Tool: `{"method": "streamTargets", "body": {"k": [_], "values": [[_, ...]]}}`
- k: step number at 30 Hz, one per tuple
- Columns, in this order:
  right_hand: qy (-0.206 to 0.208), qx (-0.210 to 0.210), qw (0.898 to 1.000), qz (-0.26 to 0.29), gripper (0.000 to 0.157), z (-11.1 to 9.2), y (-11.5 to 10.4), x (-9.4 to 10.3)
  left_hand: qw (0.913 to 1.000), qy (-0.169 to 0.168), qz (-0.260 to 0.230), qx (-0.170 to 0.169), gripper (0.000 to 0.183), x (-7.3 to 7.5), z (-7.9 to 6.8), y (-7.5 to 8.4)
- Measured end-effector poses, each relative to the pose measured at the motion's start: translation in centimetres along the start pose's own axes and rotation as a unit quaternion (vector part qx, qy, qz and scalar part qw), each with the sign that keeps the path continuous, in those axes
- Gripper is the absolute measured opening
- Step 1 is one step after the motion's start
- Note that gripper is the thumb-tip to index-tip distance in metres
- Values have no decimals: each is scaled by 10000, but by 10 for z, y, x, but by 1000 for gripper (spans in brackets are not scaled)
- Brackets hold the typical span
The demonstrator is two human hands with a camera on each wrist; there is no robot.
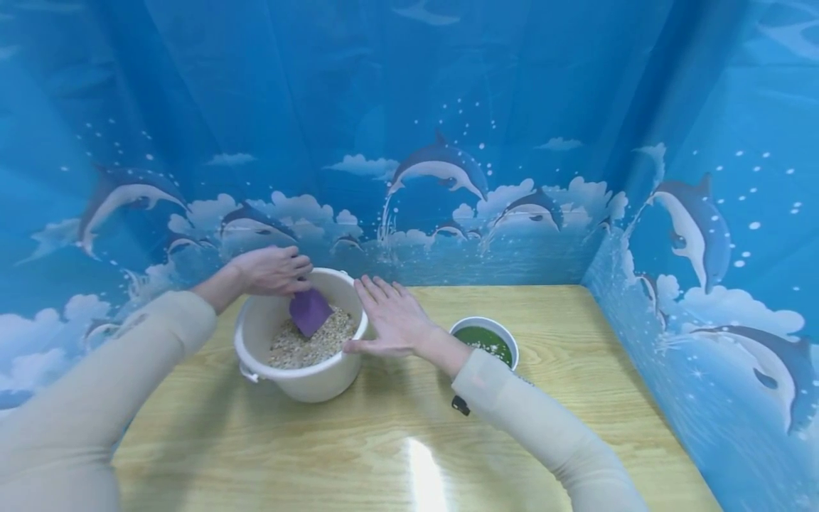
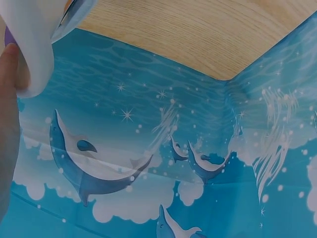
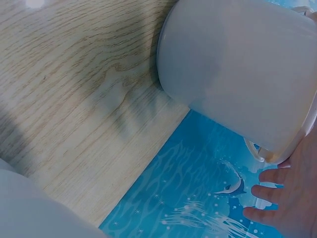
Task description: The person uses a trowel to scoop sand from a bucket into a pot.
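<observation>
A white bucket (image 1: 345, 373) stands on the table's left side, part filled with pale loose flakes (image 1: 326, 341) that look like oats. My left hand (image 1: 271, 270) reaches over the bucket's far left rim and grips a purple scoop (image 1: 310, 313), whose blade rests on the flakes. The scoop's handle is hidden under the fingers. At the bucket's right rim, my right hand (image 1: 397, 320) lies with straight, spread fingers against it, thumb toward the near side. In the right wrist view those fingers show beside the bucket wall (image 3: 233, 69).
A white bowl (image 1: 515, 348) with a green inside holds some flakes, right of the right hand and partly behind the forearm. A small black object (image 1: 460, 405) shows beside the right sleeve. Dolphin-printed blue sheeting (image 1: 409, 85) rises behind and along the sides of the wooden table (image 1: 307, 455).
</observation>
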State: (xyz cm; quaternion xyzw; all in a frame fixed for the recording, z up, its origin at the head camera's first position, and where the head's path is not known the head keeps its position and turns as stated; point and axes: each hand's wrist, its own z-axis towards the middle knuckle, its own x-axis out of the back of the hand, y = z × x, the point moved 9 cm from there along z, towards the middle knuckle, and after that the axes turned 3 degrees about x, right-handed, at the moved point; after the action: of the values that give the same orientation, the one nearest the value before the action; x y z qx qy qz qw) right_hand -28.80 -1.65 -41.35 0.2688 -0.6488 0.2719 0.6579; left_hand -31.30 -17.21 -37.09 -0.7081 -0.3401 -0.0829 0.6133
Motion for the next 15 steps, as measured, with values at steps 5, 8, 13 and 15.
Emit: {"method": "streamTargets", "body": {"k": [5,8,13,15], "values": [[10,-2,10000,-16,118,0,0,0,10000,-1,-52,15,31,-2,0,2],[-1,-14,10000,-2,119,0,-1,0,9999,4,-120,22,29,-3,0,4],[-4,-42,10000,38,119,0,0,0,9998,37,-200,70,28,-3,1,5],[-7,-41,10000,62,119,0,0,0,9997,37,-236,62,28,-4,2,6]]}}
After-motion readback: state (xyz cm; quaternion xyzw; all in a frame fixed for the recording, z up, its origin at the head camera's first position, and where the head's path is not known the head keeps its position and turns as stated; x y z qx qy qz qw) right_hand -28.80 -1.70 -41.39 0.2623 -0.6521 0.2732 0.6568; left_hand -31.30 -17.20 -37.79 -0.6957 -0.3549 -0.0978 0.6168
